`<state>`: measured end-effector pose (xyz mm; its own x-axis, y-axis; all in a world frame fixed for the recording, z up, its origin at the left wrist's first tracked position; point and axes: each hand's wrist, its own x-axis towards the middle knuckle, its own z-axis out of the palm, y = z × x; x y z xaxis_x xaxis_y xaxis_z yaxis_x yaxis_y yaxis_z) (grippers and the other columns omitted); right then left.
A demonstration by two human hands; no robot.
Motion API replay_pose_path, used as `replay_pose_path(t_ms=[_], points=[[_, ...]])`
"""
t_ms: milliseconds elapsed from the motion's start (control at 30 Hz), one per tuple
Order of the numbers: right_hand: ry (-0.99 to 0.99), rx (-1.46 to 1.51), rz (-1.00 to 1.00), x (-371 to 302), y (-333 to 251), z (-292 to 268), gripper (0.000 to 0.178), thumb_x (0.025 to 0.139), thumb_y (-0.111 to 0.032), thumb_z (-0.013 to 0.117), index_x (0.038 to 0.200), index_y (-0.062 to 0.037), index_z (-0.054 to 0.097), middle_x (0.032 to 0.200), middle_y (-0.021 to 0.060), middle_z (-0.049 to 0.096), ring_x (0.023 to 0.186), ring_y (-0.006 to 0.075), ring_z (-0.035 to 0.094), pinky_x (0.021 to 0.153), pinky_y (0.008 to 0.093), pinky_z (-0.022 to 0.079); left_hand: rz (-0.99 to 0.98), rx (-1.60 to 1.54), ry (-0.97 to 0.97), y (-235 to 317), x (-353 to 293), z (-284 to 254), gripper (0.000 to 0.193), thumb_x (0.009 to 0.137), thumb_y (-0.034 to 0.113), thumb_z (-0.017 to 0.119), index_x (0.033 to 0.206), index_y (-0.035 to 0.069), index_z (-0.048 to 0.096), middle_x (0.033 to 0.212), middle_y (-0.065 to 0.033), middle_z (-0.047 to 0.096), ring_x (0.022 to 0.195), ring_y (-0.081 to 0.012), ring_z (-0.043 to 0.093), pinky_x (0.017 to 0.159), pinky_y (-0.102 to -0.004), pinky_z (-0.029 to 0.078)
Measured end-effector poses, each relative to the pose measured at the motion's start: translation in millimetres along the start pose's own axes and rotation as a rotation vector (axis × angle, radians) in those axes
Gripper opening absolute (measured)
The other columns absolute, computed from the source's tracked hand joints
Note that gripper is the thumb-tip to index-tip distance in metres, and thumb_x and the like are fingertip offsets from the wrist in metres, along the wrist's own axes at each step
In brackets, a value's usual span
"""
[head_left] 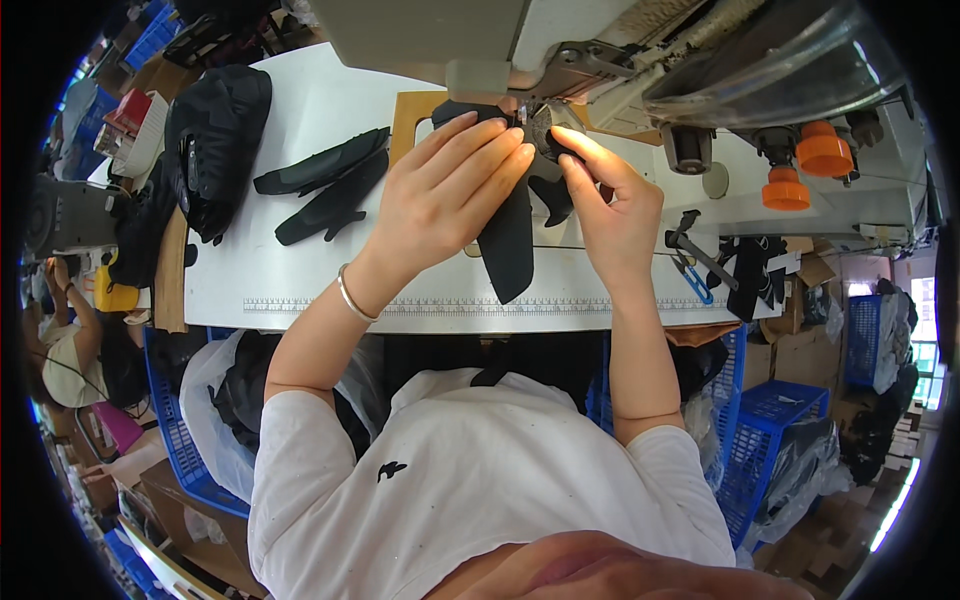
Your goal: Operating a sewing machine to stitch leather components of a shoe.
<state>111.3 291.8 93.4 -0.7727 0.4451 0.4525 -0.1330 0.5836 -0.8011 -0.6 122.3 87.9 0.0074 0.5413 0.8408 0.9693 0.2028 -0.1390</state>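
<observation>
Under the sewing machine [420,35], a black fabric piece [507,250] lies at the lit needle area, one long flap hanging toward me. My left hand [445,190] rests flat on it, fingers stretched out and side by side, tips close to the needle. On the needle's other side, my right hand [612,200] pinches the piece's dark edge between thumb and forefinger. Its other fingers are curled and partly hidden. The spot where needle meets fabric is mostly covered by my fingers. Left of my left hand lie two similar black pieces [322,162], one overlapping the other.
A ruler strip [430,306] runs along the white table's [225,280] front edge. Blue-handled snips [692,280] lie at the right, below orange knobs [824,149]. Stacked black goods [215,140] stand at the left. Blue crates [765,420] flank me; another person [75,345] sits far left.
</observation>
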Motion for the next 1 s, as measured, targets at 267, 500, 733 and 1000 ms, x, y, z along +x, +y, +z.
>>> replay_pose_path(t_ms=[267, 500, 733, 1000], points=[[-0.064, 0.054, 0.103, 2, -9, -4, 0.03, 0.095, -0.011, 0.069, 0.123, -0.0158, 0.078, 0.059, -0.0026, 0.052, 0.055, 0.0036, 0.041, 0.053, 0.024, 0.034, 0.04, 0.043, 0.015, -1, -6, 3, 0.032, 0.076, 0.01, 0.07, 0.106, 0.004, 0.076, 0.112, -0.0094, 0.071, 0.112, -0.0268, 0.069, 0.1, -0.0432, 0.059], [-0.101, 0.189, 0.168, 2, 1, -5, 0.032, 0.097, -0.011, 0.069, 0.128, -0.0115, 0.075, 0.063, -0.0079, 0.05, 0.059, 0.0007, 0.038, 0.054, 0.0214, 0.03, -0.331, -0.266, 0.096, 4, 7, -1, 0.035, 0.073, 0.008, 0.077, 0.108, 0.002, 0.076, 0.099, -0.0124, 0.076, 0.101, -0.0308, 0.074, 0.095, -0.0433, 0.059], [-0.1, 0.22, 0.124, 1, 2, -4, 0.032, 0.097, -0.01, 0.068, 0.129, -0.0104, 0.074, 0.082, -0.0012, 0.074, 0.071, 0.0013, 0.058, 0.066, 0.0209, 0.046, -0.125, -0.197, 0.163, 8, 1, 10, 0.027, 0.076, 0.002, 0.073, 0.103, -0.004, 0.075, 0.106, -0.0143, 0.073, 0.103, -0.0324, 0.072, 0.096, -0.0466, 0.062], [-0.174, 0.195, 0.128, 5, 6, -13, 0.034, 0.097, -0.008, 0.068, 0.131, -0.0086, 0.073, 0.1, 0.0033, 0.077, 0.086, 0.0042, 0.066, 0.078, 0.0221, 0.051, 0.043, 0.008, 0.138, 4, -4, 16, 0.019, 0.08, 0.005, 0.073, 0.098, -0.001, 0.076, 0.104, -0.0128, 0.073, 0.104, -0.0284, 0.072, 0.093, -0.0414, 0.064]])
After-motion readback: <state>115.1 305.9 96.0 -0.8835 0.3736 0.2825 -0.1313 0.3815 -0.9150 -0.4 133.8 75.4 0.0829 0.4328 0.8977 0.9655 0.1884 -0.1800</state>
